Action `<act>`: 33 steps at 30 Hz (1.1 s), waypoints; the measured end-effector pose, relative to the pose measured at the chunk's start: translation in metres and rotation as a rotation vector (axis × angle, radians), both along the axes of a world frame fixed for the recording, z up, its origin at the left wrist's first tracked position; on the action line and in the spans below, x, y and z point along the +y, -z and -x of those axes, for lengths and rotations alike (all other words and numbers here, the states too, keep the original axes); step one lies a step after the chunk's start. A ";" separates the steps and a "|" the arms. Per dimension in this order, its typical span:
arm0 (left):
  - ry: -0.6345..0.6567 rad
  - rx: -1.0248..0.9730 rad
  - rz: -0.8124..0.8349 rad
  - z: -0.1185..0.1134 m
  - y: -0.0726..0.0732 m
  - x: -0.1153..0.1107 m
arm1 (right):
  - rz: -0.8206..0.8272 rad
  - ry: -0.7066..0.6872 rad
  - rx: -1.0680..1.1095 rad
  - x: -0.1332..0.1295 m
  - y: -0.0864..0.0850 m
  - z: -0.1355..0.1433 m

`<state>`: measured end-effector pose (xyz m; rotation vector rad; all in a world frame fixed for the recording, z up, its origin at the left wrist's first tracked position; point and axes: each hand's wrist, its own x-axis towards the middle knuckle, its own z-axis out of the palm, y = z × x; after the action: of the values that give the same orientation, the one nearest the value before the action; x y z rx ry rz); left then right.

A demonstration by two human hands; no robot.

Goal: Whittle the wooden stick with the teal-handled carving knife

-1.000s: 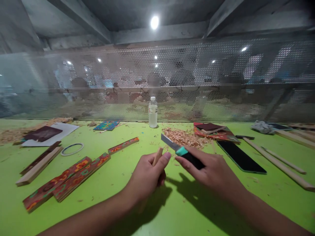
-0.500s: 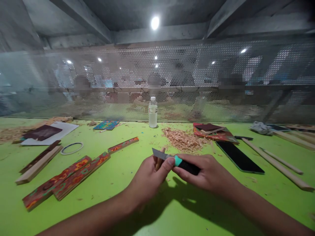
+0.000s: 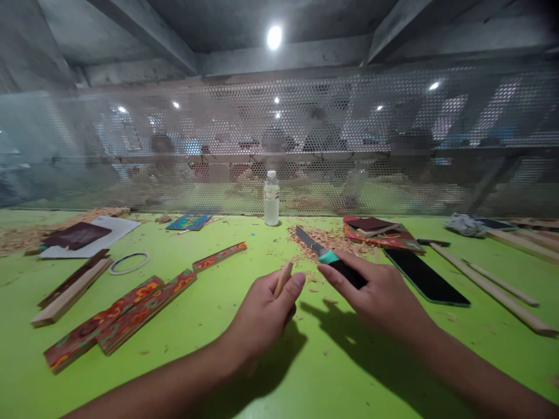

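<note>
A small piece of wood [image 3: 283, 280] is gripped in my left hand [image 3: 265, 308], its tip poking up between thumb and fingers; the rest of it is hidden in the fist. My right hand [image 3: 379, 291] is closed around the black and teal handle of a utility knife [image 3: 328, 257]. The knife's blade points up and to the left, apart from the wood. Behind the blade lies a heap of wood shavings [image 3: 362, 249] on the green table [image 3: 323, 384].
Painted wood strips [image 3: 131, 308], a plain wood strip [image 3: 72, 294] and a tape ring [image 3: 129, 263] lie left. A water bottle [image 3: 271, 201] stands before the perforated screen [image 3: 227, 128]. Rightward are a phone [image 3: 425, 276], a long wooden stick [image 3: 493, 291] and sandpaper [image 3: 375, 224] on a red painted board.
My right hand has drawn the knife away from the wood, to the right, and its blade has tilted upward. My left hand stays nearly in place, still holding the wood.
</note>
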<state>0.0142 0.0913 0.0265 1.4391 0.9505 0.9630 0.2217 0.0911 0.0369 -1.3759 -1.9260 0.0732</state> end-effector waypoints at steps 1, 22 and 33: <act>0.025 -0.024 0.025 0.000 -0.001 -0.001 | 0.016 0.003 0.007 0.002 -0.001 -0.002; 0.103 -0.140 0.104 0.001 0.003 0.014 | 0.099 -0.190 -0.023 0.007 -0.003 -0.003; 0.116 -0.100 0.135 0.003 0.001 0.013 | 0.051 -0.382 -0.116 0.006 -0.008 -0.005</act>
<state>0.0116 0.1039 0.0259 1.3058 0.8332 0.8609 0.2264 0.0971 0.0453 -1.0465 -2.2781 0.2322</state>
